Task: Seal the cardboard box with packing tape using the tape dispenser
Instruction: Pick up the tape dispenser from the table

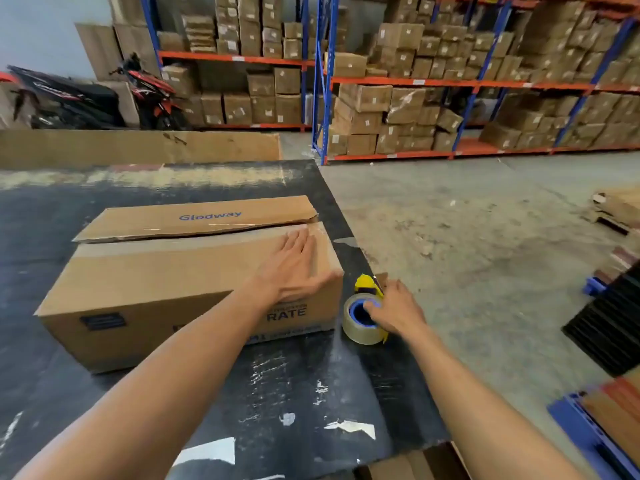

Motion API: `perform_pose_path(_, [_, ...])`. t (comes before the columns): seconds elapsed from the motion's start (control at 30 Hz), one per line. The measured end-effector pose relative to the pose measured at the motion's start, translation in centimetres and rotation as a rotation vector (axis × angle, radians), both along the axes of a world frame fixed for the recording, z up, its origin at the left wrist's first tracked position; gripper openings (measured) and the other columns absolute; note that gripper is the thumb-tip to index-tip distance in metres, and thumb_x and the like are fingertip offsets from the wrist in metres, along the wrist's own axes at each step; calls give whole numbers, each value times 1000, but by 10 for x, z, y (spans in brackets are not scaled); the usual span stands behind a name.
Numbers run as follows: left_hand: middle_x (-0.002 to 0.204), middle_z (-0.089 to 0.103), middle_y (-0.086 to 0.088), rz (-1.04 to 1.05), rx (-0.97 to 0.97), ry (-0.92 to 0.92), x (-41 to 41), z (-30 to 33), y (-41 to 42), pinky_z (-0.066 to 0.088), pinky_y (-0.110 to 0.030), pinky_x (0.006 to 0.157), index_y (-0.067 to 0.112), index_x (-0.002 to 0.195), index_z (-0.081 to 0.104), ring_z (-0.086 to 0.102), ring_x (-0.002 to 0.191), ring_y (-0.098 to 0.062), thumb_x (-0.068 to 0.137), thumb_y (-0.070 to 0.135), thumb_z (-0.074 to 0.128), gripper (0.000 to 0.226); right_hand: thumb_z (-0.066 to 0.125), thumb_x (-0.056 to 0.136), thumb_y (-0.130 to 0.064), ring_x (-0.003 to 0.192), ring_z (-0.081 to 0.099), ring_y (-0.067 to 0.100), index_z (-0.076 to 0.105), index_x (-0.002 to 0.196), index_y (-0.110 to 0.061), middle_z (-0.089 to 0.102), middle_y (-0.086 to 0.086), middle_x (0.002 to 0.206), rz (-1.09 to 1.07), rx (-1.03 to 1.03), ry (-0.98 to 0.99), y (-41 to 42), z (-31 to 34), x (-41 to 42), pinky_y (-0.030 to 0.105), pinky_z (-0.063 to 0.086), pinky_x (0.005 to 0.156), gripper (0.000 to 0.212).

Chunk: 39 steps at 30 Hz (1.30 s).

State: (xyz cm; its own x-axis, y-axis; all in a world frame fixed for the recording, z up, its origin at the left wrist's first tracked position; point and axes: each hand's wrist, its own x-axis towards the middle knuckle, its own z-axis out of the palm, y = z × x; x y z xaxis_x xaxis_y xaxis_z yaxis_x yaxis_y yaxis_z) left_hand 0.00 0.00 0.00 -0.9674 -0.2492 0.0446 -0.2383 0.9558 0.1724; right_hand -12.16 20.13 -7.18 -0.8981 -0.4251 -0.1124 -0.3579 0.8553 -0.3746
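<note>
A brown cardboard box (166, 282) lies on the black table (294, 386). Its two top flaps are folded down, and the far flap, printed "Glodway", stands slightly raised along the seam. My left hand (294, 268) rests flat, fingers spread, on the near flap at the box's right end. Just right of the box stands a yellow tape dispenser (367, 315) with a clear tape roll on a blue core. My right hand (394, 310) grips it, a finger inside the core. A strip of clear tape seems to run from the dispenser to the box's right end.
The table's right edge runs just past the dispenser, with concrete floor (485, 244) beyond. Flat cardboard (138, 147) lies at the table's far side. Blue and orange racks (450, 84) full of boxes line the back. A motorbike (86, 95) stands far left. Black and blue stacks (609, 327) sit right.
</note>
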Motion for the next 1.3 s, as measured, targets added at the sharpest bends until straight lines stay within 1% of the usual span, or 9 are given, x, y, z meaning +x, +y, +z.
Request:
perform_pose_path(0.27, [166, -5, -17, -36, -110, -85, -2, -1, 0, -4, -40, 124, 3, 158, -2, -2, 154, -27, 83, 89, 25, 117, 65, 83, -25, 101, 62, 35, 58, 118, -6, 65, 17, 116, -58, 89, -172, -11, -19, -20, 35, 53, 76, 40])
perform_pose_path(0.43, [167, -3, -16, -24, -102, -94, -6, -1, 0, -1, -42, 125, 4, 158, 0, -1, 154, -27, 83, 88, 25, 116, 63, 83, -8, 71, 61, 25, 65, 96, -6, 64, 16, 90, -184, -381, -450, -2, -3, -28, 21, 47, 38, 14])
perform_pose_path(0.57, [166, -2, -17, -21, -75, -82, -9, 1, 8, 0, -41, 125, 3, 158, 1, 0, 154, -28, 82, 88, 24, 117, 59, 77, -3, 74, 62, 36, 62, 91, -4, 58, 17, 83, -296, -771, -658, 13, 44, -35, 44, 59, 62, 14])
perform_pose_path(0.73, [166, -3, -18, -31, -42, -62, -12, 1, 28, -2, -41, 124, 1, 158, 1, -2, 154, -30, 84, 86, 28, 116, 52, 77, -14, 64, 55, 24, 68, 102, -18, 62, 10, 79, -194, -1155, -840, 22, 110, -41, 30, 39, 57, 30])
perform_pose_path(0.93, [167, 2, -17, -111, 13, -62, -13, 2, 49, 0, -41, 123, 2, 158, 4, 2, 154, -31, 83, 84, 39, 117, 49, 85, -23, 62, 53, 17, 62, 109, -13, 58, 8, 81, 2, -1186, -940, -8, 152, -30, 28, 45, 58, 30])
perform_pose_path(1.0, [165, 19, -15, -114, 194, -47, -8, 18, 42, 16, -42, 122, 10, 158, 16, 19, 150, -32, 84, 72, 53, 104, 53, 84, -24, 56, 47, 15, 57, 111, -7, 51, 10, 77, 115, -1136, -897, -20, 157, -23, 26, 42, 54, 32])
perform_pose_path(1.07, [144, 52, -7, -84, 464, -12, 7, 41, 25, 39, -38, 105, 20, 149, 40, 47, 131, -26, 89, 49, 62, 70, 58, 86, -18, 58, 51, 14, 56, 113, -5, 54, 11, 80, 221, -1128, -785, -30, 160, -11, 23, 43, 50, 30])
perform_pose_path(1.13, [128, 65, 0, -4, 693, 58, 27, 62, -2, 43, -32, 95, 25, 135, 59, 58, 115, -16, 95, 34, 59, 42, 62, 90, -12, 64, 59, 13, 60, 117, -16, 66, 6, 82, 318, -1113, -607, -39, 163, 4, 26, 48, 54, 28])
perform_pose_path(1.3, [117, 72, -19, 357, 1399, 316, 85, 94, -65, 54, -49, 98, 2, 123, 63, 70, 106, -34, 105, 41, 43, 48, 81, 81, -29, 89, 67, 12, 68, 118, -44, 71, -6, 109, 556, -901, -210, -72, 166, 50, 23, 54, 66, 41])
